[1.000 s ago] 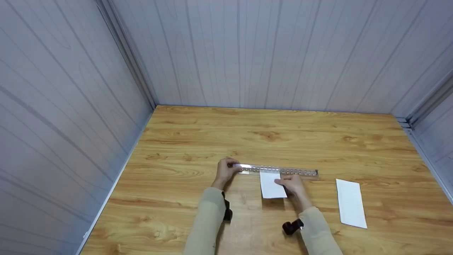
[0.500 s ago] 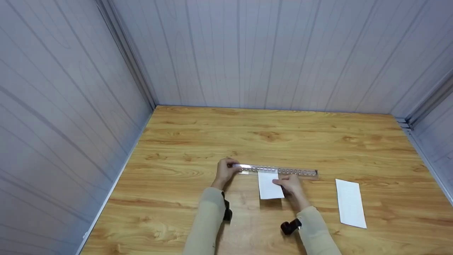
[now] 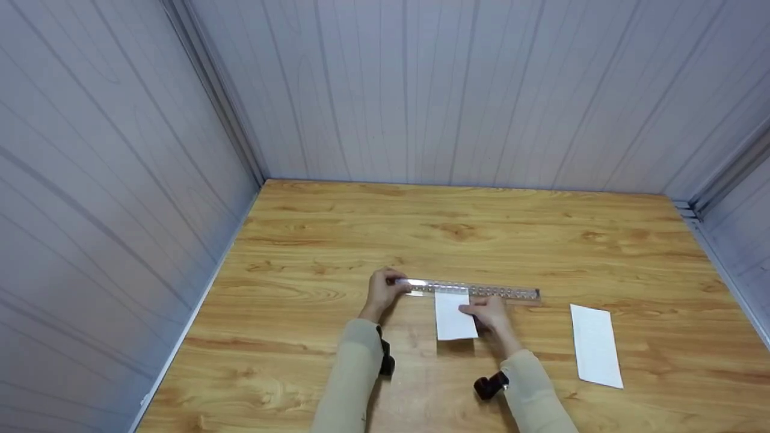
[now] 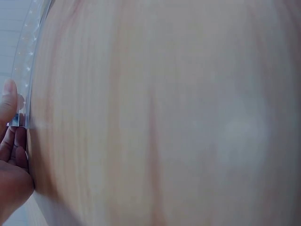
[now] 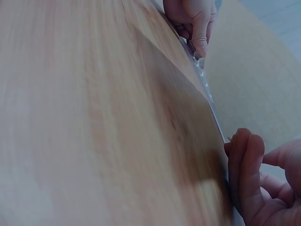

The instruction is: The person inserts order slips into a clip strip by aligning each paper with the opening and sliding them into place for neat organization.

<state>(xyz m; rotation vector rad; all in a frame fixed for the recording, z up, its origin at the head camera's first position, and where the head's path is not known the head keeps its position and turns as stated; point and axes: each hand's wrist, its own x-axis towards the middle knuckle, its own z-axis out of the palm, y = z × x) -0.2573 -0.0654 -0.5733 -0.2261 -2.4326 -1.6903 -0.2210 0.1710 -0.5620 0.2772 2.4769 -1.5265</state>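
Observation:
In the head view my left hand (image 3: 383, 290) pinches the left end of a clear plastic ruler (image 3: 504, 292), thumb on top. The left wrist view shows that thumb (image 4: 8, 101) on the ruler (image 4: 26, 61), with the other fingers curled below its end. My right hand (image 3: 490, 313) holds a small white sheet of paper (image 3: 452, 322) by its right edge, between thumb and fingers. The paper's far edge meets the ruler; its near edge is raised and casts a shadow. In the right wrist view the paper (image 5: 249, 75) stands off the table beside my fingers (image 5: 247, 165).
A second white sheet of paper (image 3: 597, 346) lies flat to the right on the wooden table (image 3: 337, 228). Panelled walls (image 3: 385, 90) bound the table at the back and the sides. A black camera mount sits on each wrist.
My right hand has slid the paper a little to the left along the ruler. The left hand and the ruler have stayed in place.

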